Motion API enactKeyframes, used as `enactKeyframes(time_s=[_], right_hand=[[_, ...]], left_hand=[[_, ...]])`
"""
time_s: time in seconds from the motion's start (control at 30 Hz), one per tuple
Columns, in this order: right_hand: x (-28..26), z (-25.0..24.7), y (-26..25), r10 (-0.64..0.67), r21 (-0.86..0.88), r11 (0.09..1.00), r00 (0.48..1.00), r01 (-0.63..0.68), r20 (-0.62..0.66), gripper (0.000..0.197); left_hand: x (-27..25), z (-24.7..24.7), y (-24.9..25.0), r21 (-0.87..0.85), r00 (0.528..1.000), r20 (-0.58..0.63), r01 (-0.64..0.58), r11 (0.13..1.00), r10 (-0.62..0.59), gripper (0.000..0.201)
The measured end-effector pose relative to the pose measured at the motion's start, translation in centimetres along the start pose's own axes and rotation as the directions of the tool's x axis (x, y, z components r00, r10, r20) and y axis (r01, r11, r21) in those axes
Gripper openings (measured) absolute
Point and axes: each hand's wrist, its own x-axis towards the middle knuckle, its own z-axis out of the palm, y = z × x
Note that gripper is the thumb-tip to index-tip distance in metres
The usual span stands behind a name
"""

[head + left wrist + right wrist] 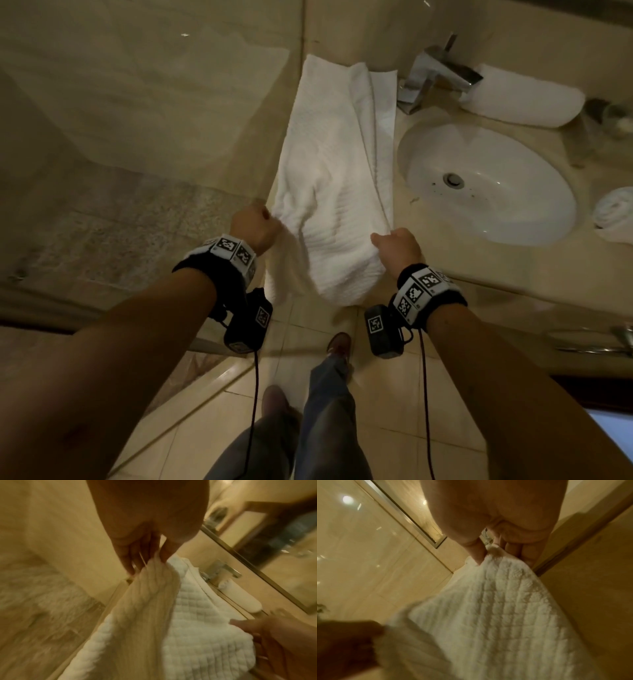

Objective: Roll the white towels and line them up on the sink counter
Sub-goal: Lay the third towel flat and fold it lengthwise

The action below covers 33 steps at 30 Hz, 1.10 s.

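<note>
Beige stone sink counter (445,284) fills the head view, with a round white basin (513,205) and a shiny metal tap (435,75) at the back. One long white waffle towel (329,164) lies flat on the counter left of the basin, and its near end hangs over the edge. A rolled white towel (524,99) sits behind the tap. The left hand (255,229) and the right hand (399,248) each pinch a near corner.

From the left wrist, fingers (132,559) curl tight round a bunched corner.

From the right wrist, the thumb (477,553) and fingers squeeze the other corner.

The towel looks soft, floppy and light. I think corners are the best place to hold, so it stays straight for rolling.
</note>
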Motion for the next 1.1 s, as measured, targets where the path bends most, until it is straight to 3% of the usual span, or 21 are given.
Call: enactKeyframes(time_s=[0.1,0.17,0.23,0.33,0.4,0.47,0.6,0.77,0.93,1.1], right_hand=[[0.4,-0.3,-0.1,0.018,-0.047,0.999,0.999,-0.020,-0.041,0.047],[0.5,-0.5,-0.2,0.011,-0.022,1.000,1.000,-0.011,0.012,0.047],[0.4,-1.0,-0.2,0.012,0.053,0.998,0.995,-0.018,0.099,0.048],[-0.1,-1.8,-0.5,0.033,0.207,0.975,0.972,-0.082,0.232,0.037],[-0.1,-1.8,-0.4,0.019,0.150,0.987,0.972,-0.055,0.233,0.029],[0.2,-1.5,-0.1,-0.017,0.034,0.999,0.976,0.010,0.215,0.022],[0.0,-1.3,0.2,-0.062,0.009,0.998,0.980,0.062,0.191,0.020],[-0.9,-1.4,0.4,-0.074,0.098,0.993,0.992,0.064,0.100,0.021],[-1.2,-1.1,0.2,-0.104,-0.035,0.994,0.989,0.101,-0.102,0.012],[-1.0,-1.5,0.5,-0.071,-0.078,0.995,0.994,0.065,-0.080,0.009]], left_hand=[[0.3,-1.6,1.8,0.006,0.977,-0.178,-0.117,0.993,0.116,0.016],[0.8,-2.5,2.1,0.104,0.973,-0.202,-0.093,0.990,0.113,0.019],[1.1,-2.8,1.4,0.202,0.987,-0.153,-0.019,0.979,0.051,0.025],[0.8,-1.6,0.6,0.188,0.999,-0.016,0.030,0.982,-0.028,0.049],[0.4,-0.2,0.6,0.127,0.991,0.069,0.104,0.987,-0.113,0.071],[0.3,1.0,0.9,0.001,0.978,0.070,0.195,0.981,-0.194,0.080],[0.8,1.7,0.7,-0.058,0.969,0.015,0.248,0.967,-0.247,0.061],[1.7,0.8,0.4,0.092,0.995,-0.029,0.098,0.991,-0.096,0.029],[1.7,-0.6,2.1,-0.079,0.990,-0.140,0.007,0.997,-0.018,0.006],[1.0,0.5,0.7,-0.061,0.987,-0.157,0.013,0.998,-0.022,0.017]])
